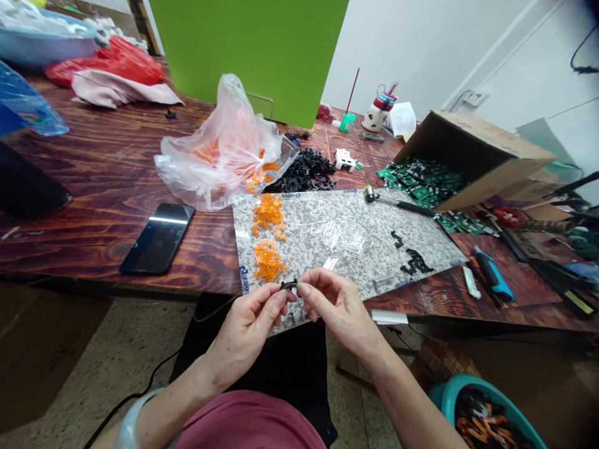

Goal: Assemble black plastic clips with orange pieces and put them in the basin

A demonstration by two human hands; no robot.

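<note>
Between my two hands is a small curved black plastic piece (289,285), held just over the near edge of the speckled board (299,212). My left hand (257,312) pinches its left end with thumb and forefinger. At the other end, the fingertips of my right hand (330,302) close on the same piece. Two heaps of orange plastic clips (268,260) lie on the board's left part. Thin clear-white strips (336,234) are spread over its middle. A few black plastic pieces (416,262) rest toward the right.
A small hammer (397,202) lies along the board's back edge. Behind are a heap of black pieces (311,168), a plastic bag (224,149) and a cardboard box (486,149) spilling green circuit boards (421,178). A phone (158,238) is left; a teal tub (452,405) stands low right.
</note>
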